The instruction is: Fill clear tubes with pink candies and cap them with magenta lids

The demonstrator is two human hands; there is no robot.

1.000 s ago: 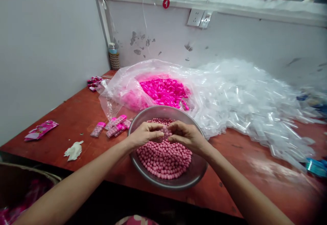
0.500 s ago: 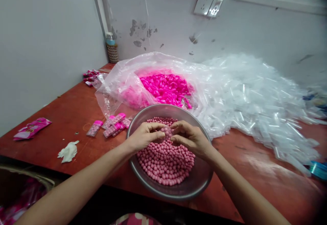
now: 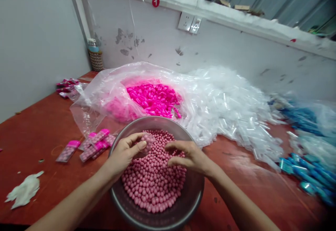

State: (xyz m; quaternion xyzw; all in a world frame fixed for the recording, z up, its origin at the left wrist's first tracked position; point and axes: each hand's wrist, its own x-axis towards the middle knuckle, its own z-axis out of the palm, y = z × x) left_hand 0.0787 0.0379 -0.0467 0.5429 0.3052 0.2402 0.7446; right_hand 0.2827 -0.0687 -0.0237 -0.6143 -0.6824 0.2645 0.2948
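Observation:
A metal bowl (image 3: pixel 195 203) holds a heap of small pink balls (image 3: pixel 154 178). Over its left side, my left hand (image 3: pixel 128 148) is closed on a small clear plastic case (image 3: pixel 148 141) with pink balls showing through it. My right hand (image 3: pixel 187 155) hovers above the right part of the heap, thumb and fingers apart and curved, and I see nothing held in it. Left of the bowl lie several filled cases (image 3: pixel 96 145) with bright pink caps, one of them (image 3: pixel 68 151) apart from the others.
Behind the bowl, an open plastic bag (image 3: pixel 91 94) holds bright pink caps (image 3: pixel 154 99). A large pile of clear empty cases (image 3: pixel 223 101) spreads to the right. Blue packets (image 3: pixel 307 171) lie at far right, a crumpled white scrap (image 3: pixel 25 190) at left, a woven holder (image 3: pixel 96 60) in the corner.
My view has turned rightward, bringing the blue packets into sight. My right hand has parted from the case and its fingers have spread; my left hand still holds it.

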